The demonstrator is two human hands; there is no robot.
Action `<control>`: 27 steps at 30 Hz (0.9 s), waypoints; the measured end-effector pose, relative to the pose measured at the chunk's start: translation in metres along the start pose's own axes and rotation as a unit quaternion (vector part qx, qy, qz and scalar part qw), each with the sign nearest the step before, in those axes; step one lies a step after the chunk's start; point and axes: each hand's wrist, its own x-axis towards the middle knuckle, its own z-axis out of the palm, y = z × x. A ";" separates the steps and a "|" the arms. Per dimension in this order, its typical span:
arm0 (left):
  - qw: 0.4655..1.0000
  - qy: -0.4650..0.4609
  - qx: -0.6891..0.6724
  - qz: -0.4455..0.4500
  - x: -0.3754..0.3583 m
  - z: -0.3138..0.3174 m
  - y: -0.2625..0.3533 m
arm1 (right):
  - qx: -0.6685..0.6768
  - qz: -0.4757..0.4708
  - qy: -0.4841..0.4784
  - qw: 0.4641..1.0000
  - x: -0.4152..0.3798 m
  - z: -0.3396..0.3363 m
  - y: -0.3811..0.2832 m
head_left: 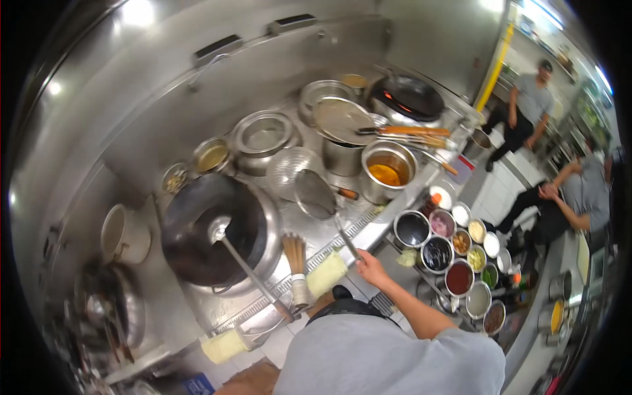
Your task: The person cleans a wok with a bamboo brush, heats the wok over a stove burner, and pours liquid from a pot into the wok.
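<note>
My right hand (372,269) is closed around the metal handle of a long-handled skimmer (315,195). Its round dark head is above the steel counter, beside a perforated strainer (288,172). Part of my left arm (251,379) shows at the bottom edge; the left hand itself is out of view. A ladle (253,273) leans with its bowl in the large dark wok (191,197) and its handle over the counter's front edge. Between wok and right hand stands a bamboo brush (296,263), with a pale folded cloth (327,274) beside it.
Lidded and open pots (265,135) line the back, near a pot of orange liquid (388,172). A second wok (413,99) sits over a glowing burner. Several seasoning containers (459,278) crowd the right. Two people (532,99) stand beyond. Another cloth (226,346) hangs at the front edge.
</note>
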 end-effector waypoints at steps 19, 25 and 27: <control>0.779 0.418 0.242 -0.400 -0.110 0.022 -0.053 | -0.058 -0.142 0.007 0.988 0.142 -0.016 -0.101; 0.550 0.625 0.392 -0.392 -0.147 0.029 -0.073 | -0.212 -0.282 0.115 0.929 0.342 0.023 -0.182; 0.495 0.665 0.413 -0.377 -0.159 0.034 -0.078 | -0.284 -0.255 0.098 0.919 0.397 0.040 -0.188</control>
